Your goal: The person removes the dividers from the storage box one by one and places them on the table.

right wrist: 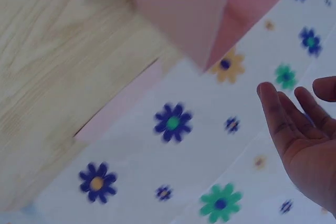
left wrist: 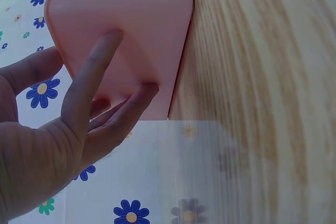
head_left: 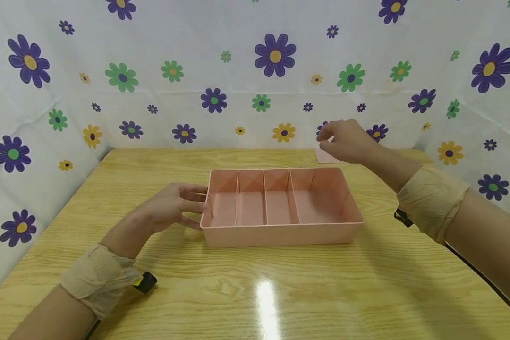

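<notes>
A pink divided storage box (head_left: 280,235) stands upright on the wooden table, with three narrow compartments on its left and one wide compartment on its right. At its left end, my left hand (head_left: 170,208) touches the wall with extended fingers. In the left wrist view, fingertips (left wrist: 149,88) rest against the smooth outside of the box (left wrist: 152,30). My right hand (head_left: 346,141) is raised behind the box's right end, its fingers loosely bent with nothing between them. A thin flat pink piece (head_left: 329,158) lies below that hand on the table, partly hidden by it.
The wooden table (head_left: 221,288) ends at a white cloth backdrop (head_left: 233,56) printed with flowers, which also hangs along both sides. Small black devices with cables are strapped to both wrists; one black device (head_left: 146,282) sits by the left wrist.
</notes>
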### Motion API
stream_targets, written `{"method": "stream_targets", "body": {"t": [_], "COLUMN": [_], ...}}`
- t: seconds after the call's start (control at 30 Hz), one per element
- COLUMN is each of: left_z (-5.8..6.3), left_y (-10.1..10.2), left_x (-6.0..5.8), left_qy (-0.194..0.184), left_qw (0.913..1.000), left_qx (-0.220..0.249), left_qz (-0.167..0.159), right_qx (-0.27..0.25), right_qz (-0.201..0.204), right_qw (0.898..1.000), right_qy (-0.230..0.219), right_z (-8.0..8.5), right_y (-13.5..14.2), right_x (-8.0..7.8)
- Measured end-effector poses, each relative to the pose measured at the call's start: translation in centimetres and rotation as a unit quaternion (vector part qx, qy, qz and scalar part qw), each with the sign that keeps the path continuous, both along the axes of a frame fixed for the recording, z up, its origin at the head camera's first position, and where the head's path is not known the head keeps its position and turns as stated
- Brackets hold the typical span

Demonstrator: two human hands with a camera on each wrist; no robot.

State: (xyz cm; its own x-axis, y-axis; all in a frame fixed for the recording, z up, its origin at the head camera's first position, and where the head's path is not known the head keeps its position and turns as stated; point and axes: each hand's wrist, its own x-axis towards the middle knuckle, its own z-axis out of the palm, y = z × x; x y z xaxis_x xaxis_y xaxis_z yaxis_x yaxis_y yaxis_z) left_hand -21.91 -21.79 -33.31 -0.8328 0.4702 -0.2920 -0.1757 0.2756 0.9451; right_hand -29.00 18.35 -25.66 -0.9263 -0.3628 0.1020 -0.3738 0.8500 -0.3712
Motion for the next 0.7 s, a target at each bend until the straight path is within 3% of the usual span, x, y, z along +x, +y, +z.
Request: {"method": "stream_targets", "body": {"t": [0.07, 0.13, 0.27, 0.33, 0.43, 0.53, 0.7], "left_z": [0.0, 0.0, 0.1, 0.2, 0.3, 0.2, 0.1], "left_y": [0.0, 0.0, 0.0, 0.0, 0.0, 0.0, 0.0], "left_x": [0.0, 0.1, 0.2, 0.3, 0.3, 0.3, 0.2], "left_qy": [-0.001, -0.002, -0.002, -0.001, -0.001, 0.001, 0.004], "left_qw": [1.0, 1.0, 1.0, 1.0, 1.0, 1.0, 1.0], "left_qx": [0.001, 0.001, 0.001, 0.0, 0.0, 0.0, 0.003], "left_qz": [0.001, 0.001, 0.002, 0.003, 0.003, 0.003, 0.001], "right_qx": [-0.033, -0.06, -0.072, -0.073, -0.09, -0.111, -0.117], "right_qz": [0.002, -0.004, -0.017, -0.026, -0.04, -0.052, -0.047], "right_qw": [0.998, 0.99, 0.962, 0.948, 0.933, 0.925, 0.926], "right_qy": [-0.051, -0.126, -0.263, -0.309, -0.348, -0.36, -0.355], "right_z": [0.0, -0.2, -1.2, -2.0, -3.2, -4.3, -5.7], "right_y": [-1.4, -2.7, -4.6, -5.3, -5.9, -6.3, -6.8], "right_x": [1.2, 2.2, 3.7, 4.1, 4.6, 4.9, 5.0]}}
